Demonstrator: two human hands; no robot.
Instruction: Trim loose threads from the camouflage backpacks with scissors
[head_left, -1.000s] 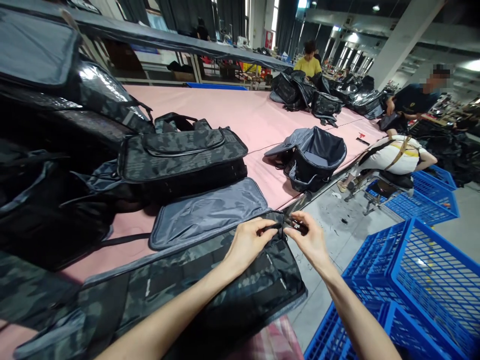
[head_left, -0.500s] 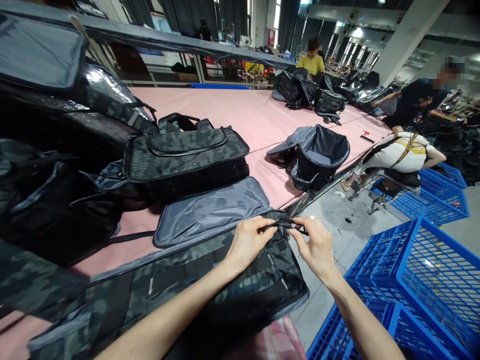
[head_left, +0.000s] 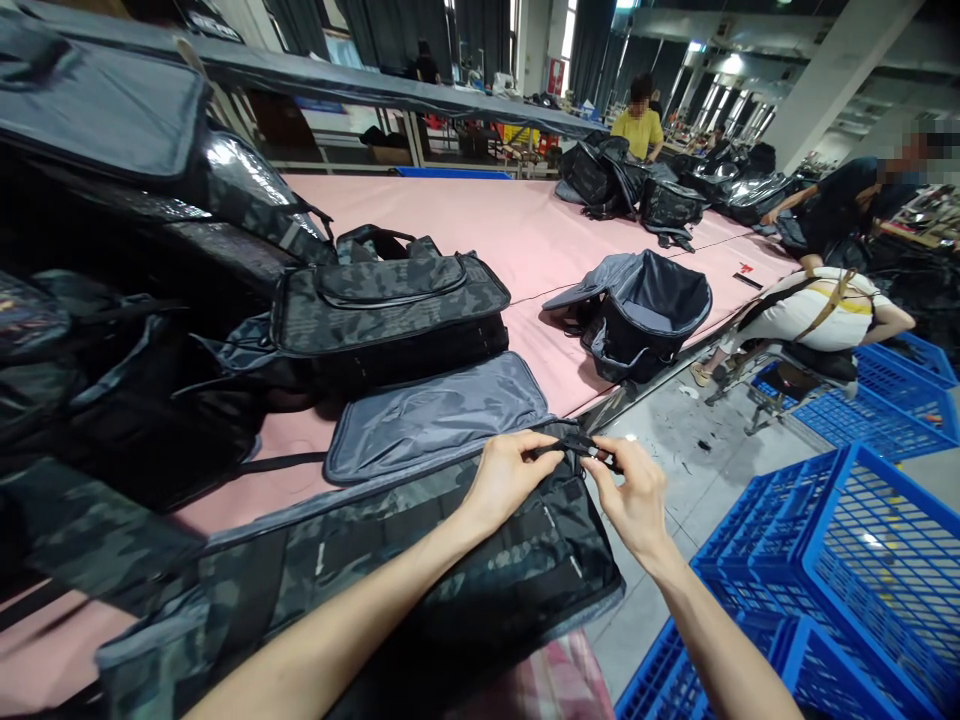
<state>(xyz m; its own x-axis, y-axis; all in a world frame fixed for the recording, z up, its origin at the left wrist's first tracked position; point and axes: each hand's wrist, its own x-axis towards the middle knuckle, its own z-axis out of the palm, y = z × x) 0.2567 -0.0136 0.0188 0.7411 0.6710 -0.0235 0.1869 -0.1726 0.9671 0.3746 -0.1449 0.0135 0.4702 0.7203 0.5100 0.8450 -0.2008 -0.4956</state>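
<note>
A black camouflage bag (head_left: 360, 545) lies in front of me with its grey-lined flap (head_left: 442, 415) folded open on the far side. At the bag's right end, my left hand (head_left: 506, 480) pinches a black strap (head_left: 574, 445) between thumb and fingers. My right hand (head_left: 630, 495) pinches the same strap a little further right, with the fingertips of both hands close together. Small light spots show on the strap near my right fingertips. Whether a buckle sits between the hands is too small to tell.
Another camouflage bag (head_left: 397, 305) lies beyond the flap on the pink table (head_left: 480, 215). An open bag (head_left: 652, 310) stands near the table's right edge. Dark bags pile up at left. Blue crates (head_left: 840, 540) stand on the floor at right. Several co-workers are further back.
The view has swung slightly, so the surroundings sit a little further right. Both hands keep their pinch on the strap, with only slight finger movement. The dark-clothed co-worker leans lower.
</note>
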